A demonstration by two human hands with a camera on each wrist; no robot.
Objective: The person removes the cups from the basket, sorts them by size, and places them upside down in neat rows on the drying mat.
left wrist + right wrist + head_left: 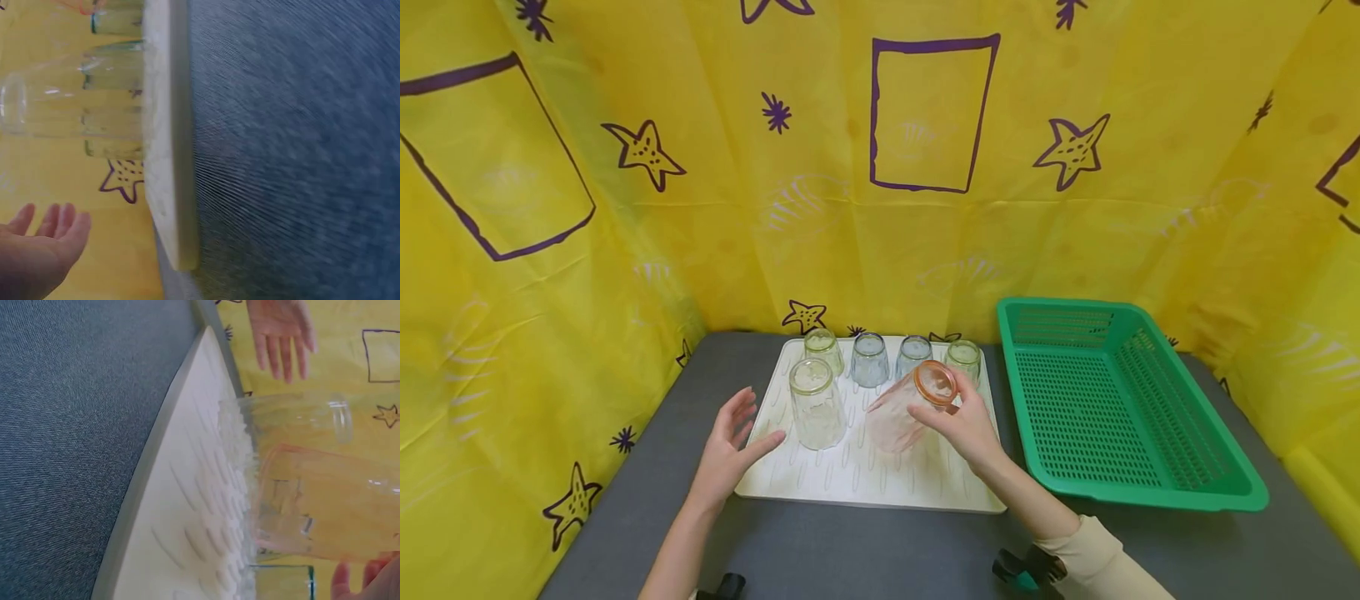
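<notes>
My right hand (967, 429) grips a tall pink-tinted glass (895, 418) near its orange-ringed end. The glass leans over a white ribbed drying tray (880, 493), its wide end low and toward the left. In the right wrist view, the pink glass (325, 503) has its wide end close to the tray surface. My left hand (726, 446) is held at the tray's left edge, fingers loosely extended and holding nothing. Just right of it, a tall clear glass (817, 414) stands on the tray with its narrower end up.
Several short tinted glasses stand along the tray's back, among them a yellow-green glass (824, 352), a blue glass (870, 365) and a green glass (964, 358). To the right sits a green plastic basket (1078, 408) on the dark table (850, 550). A yellow patterned curtain (820, 250) hangs behind.
</notes>
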